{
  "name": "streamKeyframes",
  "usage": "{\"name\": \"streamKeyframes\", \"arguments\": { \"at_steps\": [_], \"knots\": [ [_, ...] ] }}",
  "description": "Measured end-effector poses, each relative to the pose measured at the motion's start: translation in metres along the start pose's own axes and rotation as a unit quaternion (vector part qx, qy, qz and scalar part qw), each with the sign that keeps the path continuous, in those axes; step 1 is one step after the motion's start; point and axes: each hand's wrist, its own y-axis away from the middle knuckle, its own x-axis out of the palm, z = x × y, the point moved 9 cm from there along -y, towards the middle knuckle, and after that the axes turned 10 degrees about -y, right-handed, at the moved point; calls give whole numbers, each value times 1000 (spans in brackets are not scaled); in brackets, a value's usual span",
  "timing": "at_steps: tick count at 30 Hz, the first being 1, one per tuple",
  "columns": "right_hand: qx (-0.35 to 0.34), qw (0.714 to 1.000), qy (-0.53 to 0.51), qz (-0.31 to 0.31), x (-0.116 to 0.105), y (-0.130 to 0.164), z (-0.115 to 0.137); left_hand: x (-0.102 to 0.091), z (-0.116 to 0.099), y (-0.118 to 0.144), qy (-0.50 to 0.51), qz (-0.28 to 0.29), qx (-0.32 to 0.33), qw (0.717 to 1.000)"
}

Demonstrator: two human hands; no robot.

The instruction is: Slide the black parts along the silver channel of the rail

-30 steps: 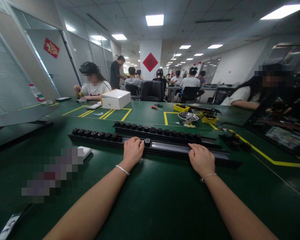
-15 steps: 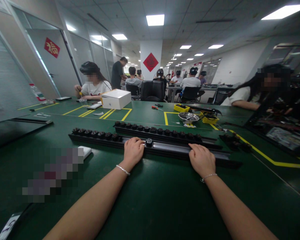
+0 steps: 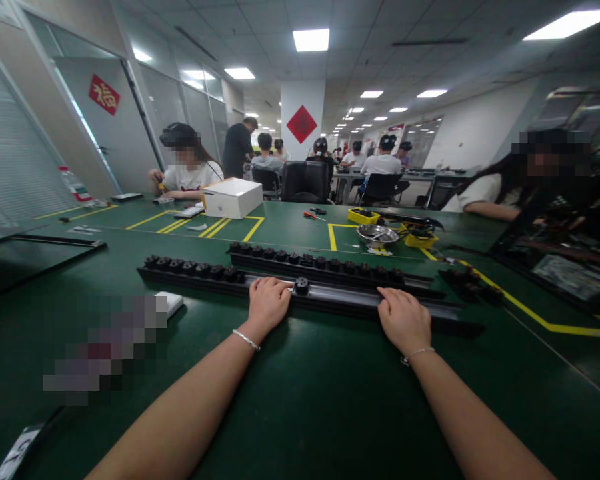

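A long black power track (image 3: 340, 293) lies across the table in front of me. My left hand (image 3: 269, 301) is curled over its middle, fingertips against or right beside a single round black socket module (image 3: 301, 287) seated in the channel. Farther right, my right hand (image 3: 405, 321) grips the same track, its fingers over the far edge. Several similar modules (image 3: 195, 268) sit in a row at the track's left end. Behind it, a second black track (image 3: 420, 283) carries a row of modules. Both thumbs are largely hidden.
On the green table (image 3: 300, 400) are a white box (image 3: 235, 199), a metal bowl (image 3: 377, 235), yellow bins (image 3: 363, 216) and a screwdriver (image 3: 314, 215). Loose black parts (image 3: 473, 283) lie to the right. A white-ended item, mostly blurred out, lies left. People sit across and at right.
The single socket module has slid slightly right along the track, and my left hand has shifted a little right with it. My right hand has stayed in place.
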Motion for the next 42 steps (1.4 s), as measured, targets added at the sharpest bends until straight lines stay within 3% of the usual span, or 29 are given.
{"name": "streamKeyframes", "arguments": {
  "at_steps": [42],
  "knots": [
    [56,997,-8,44,2,-4,-4,9,-3,0,-6,27,39,999]
  ]
}}
